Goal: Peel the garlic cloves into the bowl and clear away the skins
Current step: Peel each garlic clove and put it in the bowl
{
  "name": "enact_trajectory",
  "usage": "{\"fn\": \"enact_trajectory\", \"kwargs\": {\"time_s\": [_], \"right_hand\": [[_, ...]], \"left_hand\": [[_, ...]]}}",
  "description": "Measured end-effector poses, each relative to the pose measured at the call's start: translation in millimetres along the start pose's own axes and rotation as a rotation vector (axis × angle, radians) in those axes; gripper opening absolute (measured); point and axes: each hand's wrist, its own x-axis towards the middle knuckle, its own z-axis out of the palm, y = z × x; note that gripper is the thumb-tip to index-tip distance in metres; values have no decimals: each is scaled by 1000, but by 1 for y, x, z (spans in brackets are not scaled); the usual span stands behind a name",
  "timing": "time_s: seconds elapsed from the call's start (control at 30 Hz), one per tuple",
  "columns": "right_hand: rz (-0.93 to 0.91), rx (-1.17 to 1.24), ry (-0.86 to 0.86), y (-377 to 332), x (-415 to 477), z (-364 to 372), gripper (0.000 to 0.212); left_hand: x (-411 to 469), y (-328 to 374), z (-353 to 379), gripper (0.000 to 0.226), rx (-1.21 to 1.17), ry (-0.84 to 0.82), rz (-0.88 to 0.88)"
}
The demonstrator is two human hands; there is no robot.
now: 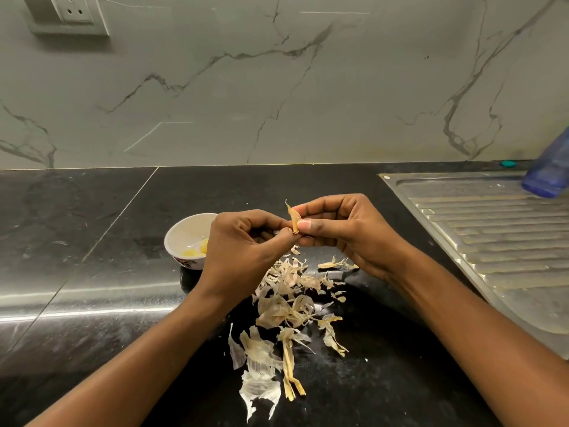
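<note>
Above the black counter, both hands meet on one small garlic clove (294,219), still in its tan skin. My right hand (341,232) pinches it between thumb and forefinger. My left hand (243,248) pinches its lower end with curled fingers. A small white bowl (181,234) stands just left of my left hand, with a few peeled yellow cloves (197,249) inside. A loose pile of papery garlic skins (286,306) lies on the counter below the hands, stretching toward the front edge.
A steel sink drainboard (492,235) fills the right side. A blue bottle (549,171) stands at its far end, with a small teal cap (508,163) beside it. A marble wall with a socket (72,10) rises behind the counter.
</note>
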Motion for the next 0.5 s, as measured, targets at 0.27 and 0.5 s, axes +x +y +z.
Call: {"fn": "enact_trajectory", "kwargs": {"time_s": [0.27,0.5], "right_hand": [[25,70,-8,-5,-1,1,36],[40,97,40,-5,-3,8,33]], "left_hand": [[4,1,-5,8,23,-61,36],[2,3,-4,5,16,-50,26]]}}
